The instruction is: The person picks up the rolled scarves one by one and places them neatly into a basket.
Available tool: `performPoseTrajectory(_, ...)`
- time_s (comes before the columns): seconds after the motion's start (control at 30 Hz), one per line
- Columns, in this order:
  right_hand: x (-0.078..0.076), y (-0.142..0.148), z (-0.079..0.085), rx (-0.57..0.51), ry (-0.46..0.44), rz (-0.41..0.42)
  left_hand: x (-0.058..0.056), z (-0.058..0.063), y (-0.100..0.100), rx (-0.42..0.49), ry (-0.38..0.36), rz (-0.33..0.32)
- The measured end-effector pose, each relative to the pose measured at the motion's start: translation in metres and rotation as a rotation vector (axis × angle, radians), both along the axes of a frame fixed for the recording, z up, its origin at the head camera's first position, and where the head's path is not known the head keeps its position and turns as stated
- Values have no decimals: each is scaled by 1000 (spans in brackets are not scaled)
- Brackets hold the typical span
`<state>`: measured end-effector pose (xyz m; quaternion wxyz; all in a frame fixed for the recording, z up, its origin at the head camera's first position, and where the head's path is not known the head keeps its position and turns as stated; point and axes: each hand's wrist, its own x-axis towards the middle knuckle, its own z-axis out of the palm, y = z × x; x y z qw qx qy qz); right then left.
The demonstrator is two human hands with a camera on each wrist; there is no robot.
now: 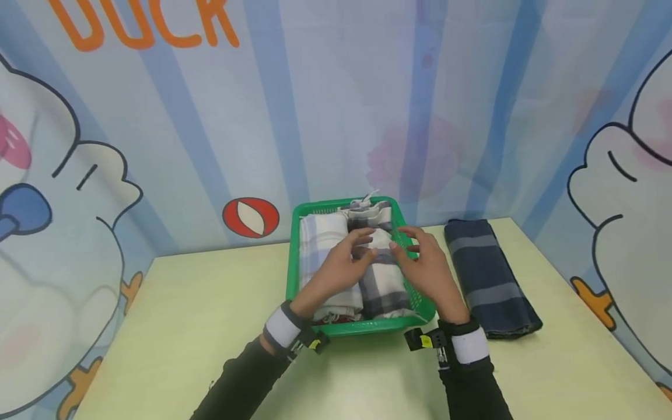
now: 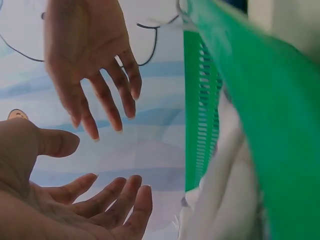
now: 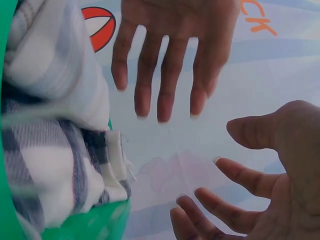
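Observation:
A green plastic basket [image 1: 367,326] holds two folded cloths side by side. On its left lies a white cloth with pale stripes [image 1: 321,233]; on its right, a white and dark-grey checked cloth [image 1: 385,280] with fringe at the far end. My left hand [image 1: 338,265] hovers over the basket, fingers loosely bent and holding nothing. Facing it, my right hand [image 1: 427,268] hangs above the basket's right side, also empty. Both wrist views show a gap between the hands and the cloths, with the left hand [image 2: 90,200] and right hand [image 3: 255,195] spread.
A dark navy folded cloth with grey stripes [image 1: 490,280] lies on the pale yellow table [image 1: 220,326], right of the basket. Behind the table's far edge hangs a printed curtain [image 1: 336,105] with blue stripes and cartoon figures.

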<state>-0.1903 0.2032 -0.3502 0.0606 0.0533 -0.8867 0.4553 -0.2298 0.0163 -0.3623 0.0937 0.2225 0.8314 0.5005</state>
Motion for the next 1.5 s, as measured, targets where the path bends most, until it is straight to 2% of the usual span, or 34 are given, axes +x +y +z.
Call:
performPoseTrajectory(0.23,0,13,2,-76,-12,17,20,1,-5,23,102,26)
performPoseTrajectory(0.43,0,25,-2,-78,-2,-20,35,1,-2,53,131,25)
performPoseTrajectory(0.7,-3,46,-1,-49,4,-21,50,3,9,37,121,11)
performPoseTrajectory(1.03,-13,72,-13,21,-10,-46,62,-12,22,55,113,-50)
performPoseTrajectory(1.27,-24,100,-18,72,26,-55,73,-17,40,86,68,-82)
performPoseTrajectory(1.5,-35,118,-27,98,-14,-87,83,-18,53,78,40,-91)
